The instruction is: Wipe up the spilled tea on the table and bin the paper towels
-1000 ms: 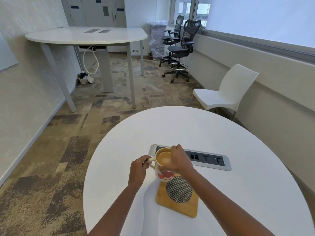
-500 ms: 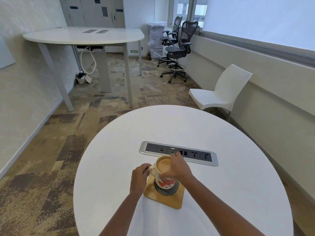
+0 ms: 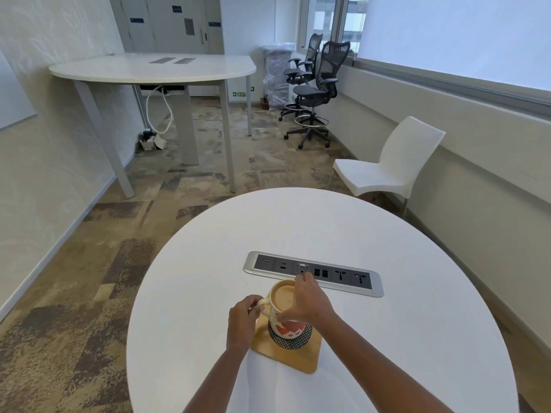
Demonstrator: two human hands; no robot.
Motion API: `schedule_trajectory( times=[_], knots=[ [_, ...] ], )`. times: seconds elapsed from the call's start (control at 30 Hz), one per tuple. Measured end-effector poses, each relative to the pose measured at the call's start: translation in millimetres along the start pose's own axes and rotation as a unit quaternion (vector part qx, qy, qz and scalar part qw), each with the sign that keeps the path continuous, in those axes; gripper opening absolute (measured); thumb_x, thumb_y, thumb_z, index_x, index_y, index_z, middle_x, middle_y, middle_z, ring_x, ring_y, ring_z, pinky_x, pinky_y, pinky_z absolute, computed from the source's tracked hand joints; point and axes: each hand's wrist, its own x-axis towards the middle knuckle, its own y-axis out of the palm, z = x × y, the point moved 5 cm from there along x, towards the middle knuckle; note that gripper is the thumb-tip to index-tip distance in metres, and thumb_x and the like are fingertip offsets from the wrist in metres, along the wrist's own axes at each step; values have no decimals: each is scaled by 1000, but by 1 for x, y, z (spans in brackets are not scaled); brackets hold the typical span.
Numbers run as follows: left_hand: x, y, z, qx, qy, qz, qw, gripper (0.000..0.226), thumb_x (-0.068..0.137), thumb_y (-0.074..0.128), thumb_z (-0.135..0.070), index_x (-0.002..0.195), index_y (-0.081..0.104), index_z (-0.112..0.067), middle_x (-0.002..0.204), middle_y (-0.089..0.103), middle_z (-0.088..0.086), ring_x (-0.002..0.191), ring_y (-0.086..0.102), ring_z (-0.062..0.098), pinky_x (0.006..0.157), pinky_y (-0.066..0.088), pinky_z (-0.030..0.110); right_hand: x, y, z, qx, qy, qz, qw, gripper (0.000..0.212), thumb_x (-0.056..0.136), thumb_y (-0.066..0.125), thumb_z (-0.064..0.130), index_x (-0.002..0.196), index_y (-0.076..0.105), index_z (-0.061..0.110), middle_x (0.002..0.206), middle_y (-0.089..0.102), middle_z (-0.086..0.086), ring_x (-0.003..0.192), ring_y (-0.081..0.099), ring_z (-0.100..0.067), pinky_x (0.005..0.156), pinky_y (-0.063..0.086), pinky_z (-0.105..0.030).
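Observation:
A cream mug (image 3: 282, 299) with red hearts, full of milky tea, stands on a black round pad on a wooden coaster (image 3: 293, 354) near the front of the round white table (image 3: 328, 234). My left hand (image 3: 243, 318) pinches the mug's handle. My right hand (image 3: 308, 302) wraps the mug's right side and rim. No spilled tea and no paper towels show in this view.
A silver socket panel (image 3: 313, 273) is set into the table just behind the mug. A white plastic chair (image 3: 387, 171) stands to the right, two black office chairs (image 3: 316, 93) farther back, and a tall white table (image 3: 152, 68) at the back left.
The mug came down from above the coaster's far edge and now rests on the black pad, both hands still on it. The camera view shifted so the socket panel shows fully.

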Motion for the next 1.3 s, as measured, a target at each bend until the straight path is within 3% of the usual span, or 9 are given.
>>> schedule_trajectory(
  times=[0.2,0.63,0.77,0.9,1.03,1.17,1.3],
  knots=[
    [-6,2,-1,10,4,-2,1000,13,85,56,6,94,65,3,79,63,7,74,53,20,69,42,25,0,1,-3,-10,-13,7,1000,86,61,80,46,125,40,5,127,41,-10,117,44,-23,89,49,-33],
    [-9,5,-1,26,9,-17,999,16,84,56,7,96,65,3,80,65,5,75,57,22,70,42,24,-5,6,-8,0,-3,9,1000,86,63,78,46,126,38,5,131,38,-11,121,41,-23,91,47,-33],
    [-12,8,2,22,-3,-35,999,18,86,53,7,99,65,1,85,67,10,79,59,24,72,42,26,-9,8,-10,16,-7,1,1000,88,67,75,47,131,33,6,133,37,-10,122,41,-23,92,47,-34],
    [-20,11,4,17,-27,-66,997,21,89,51,3,107,63,0,101,70,15,95,62,32,81,45,30,-15,14,-15,43,-5,-1,999,99,71,72,48,143,19,6,140,31,-9,126,40,-24,96,46,-36],
    [-35,17,11,37,-52,-82,995,28,91,48,1,118,57,2,116,66,18,110,60,33,90,45,34,-28,20,-30,80,5,-1,997,110,74,73,40,149,0,7,144,30,-10,132,37,-25,102,43,-36],
    [-53,27,20,74,-85,-74,991,32,94,44,-5,124,50,5,127,58,22,119,53,34,100,42,38,-44,25,-56,68,29,12,997,106,79,68,38,149,-5,7,147,26,-10,134,35,-23,99,44,-33],
    [-74,45,19,83,-85,-68,991,28,96,40,-9,117,56,0,116,64,20,104,60,33,86,46,32,-63,30,-85,30,52,14,998,92,88,57,41,148,-2,4,150,24,-11,137,32,-22,101,43,-33]
  ],
)
